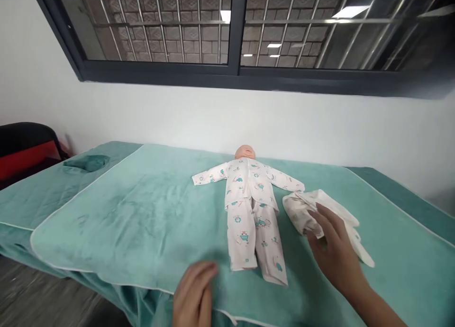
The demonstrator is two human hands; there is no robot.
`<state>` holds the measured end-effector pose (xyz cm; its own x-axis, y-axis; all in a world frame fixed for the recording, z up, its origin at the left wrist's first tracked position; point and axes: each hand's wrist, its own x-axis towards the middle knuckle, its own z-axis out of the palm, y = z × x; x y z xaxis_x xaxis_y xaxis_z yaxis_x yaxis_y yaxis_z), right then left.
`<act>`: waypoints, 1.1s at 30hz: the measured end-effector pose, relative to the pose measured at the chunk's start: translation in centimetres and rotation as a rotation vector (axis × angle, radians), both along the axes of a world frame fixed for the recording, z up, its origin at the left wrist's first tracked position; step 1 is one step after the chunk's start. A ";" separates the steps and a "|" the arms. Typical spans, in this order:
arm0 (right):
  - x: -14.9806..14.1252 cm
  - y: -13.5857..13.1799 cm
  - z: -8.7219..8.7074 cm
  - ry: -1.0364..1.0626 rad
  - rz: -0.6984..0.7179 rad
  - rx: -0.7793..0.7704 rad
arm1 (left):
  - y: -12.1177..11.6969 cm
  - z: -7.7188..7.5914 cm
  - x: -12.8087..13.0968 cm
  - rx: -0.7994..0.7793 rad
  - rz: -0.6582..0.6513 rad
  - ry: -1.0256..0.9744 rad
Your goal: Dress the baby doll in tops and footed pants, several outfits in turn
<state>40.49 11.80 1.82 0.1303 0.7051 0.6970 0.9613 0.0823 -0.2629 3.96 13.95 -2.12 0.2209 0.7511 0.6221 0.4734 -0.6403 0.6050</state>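
A baby doll lies on its back on the green bed cover, its head [245, 151] toward the wall. It wears a white patterned top [245, 180] with the sleeves spread, and matching trousers [243, 234]. My right hand [336, 251] is over a crumpled white cloth garment [334, 204] to the right of the doll, thumb and fingers apart; whether the fingertips touch the cloth is unclear. My left hand [194, 294] is at the bed's front edge, left of the trouser legs, slightly blurred, its fingers loosely bent with nothing visible in them.
The bed has a pale green cover [106, 213] with a darker green sheet beneath and a face hole [87, 163] at the left end. A white wall [159, 113] with a barred window [234, 33] rises behind. A black and red chair [30, 151] stands at far left.
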 end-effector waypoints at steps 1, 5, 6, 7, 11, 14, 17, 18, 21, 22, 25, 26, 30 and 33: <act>-1.0 1.8 0.5 0.076 0.042 0.041 | 2.7 2.1 1.7 0.036 -0.011 -0.054; -3.1 12.7 2.3 0.416 0.107 0.058 | 15.1 8.1 10.2 -0.031 -0.051 -0.179; -3.1 15.6 2.7 0.473 0.079 0.063 | 18.2 8.9 12.3 -0.064 -0.078 -0.166; -3.1 18.4 3.0 0.519 0.070 0.037 | 20.9 9.3 14.2 -0.089 -0.102 -0.142; -2.4 25.1 3.1 0.658 0.050 -0.143 | 28.0 8.5 19.0 -0.149 -0.182 -0.027; -2.0 25.9 2.7 0.666 0.071 -0.253 | 29.2 7.0 20.2 -0.158 -0.180 0.125; -1.9 25.9 3.0 0.579 0.081 -0.298 | 29.1 6.3 20.4 -0.177 -0.126 0.136; -1.8 26.2 3.3 0.547 0.078 -0.332 | 29.1 6.4 20.4 -0.192 -0.117 0.135; -1.8 27.4 4.5 0.459 0.031 -0.513 | 29.4 6.7 20.5 -0.238 -0.094 0.176; -1.9 27.9 4.8 0.423 0.016 -0.570 | 29.5 6.8 20.5 -0.252 -0.083 0.180; -2.2 28.7 5.4 0.333 -0.001 -0.604 | 29.9 6.8 20.3 -0.297 -0.093 0.074; -2.3 28.8 5.5 0.324 -0.002 -0.575 | 29.9 6.7 20.2 -0.313 -0.112 0.014; -2.7 28.7 5.0 0.355 -0.007 -0.432 | 29.7 6.8 19.8 -0.366 -0.165 -0.072; -2.6 28.9 4.6 0.477 0.019 -0.339 | 29.6 7.0 19.7 -0.367 -0.176 -0.028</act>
<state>37.85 40.68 6.44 0.3599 0.8836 0.2996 0.7291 -0.0660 -0.6812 23.67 43.55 4.86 0.3524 0.8766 0.3277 0.3563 -0.4495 0.8192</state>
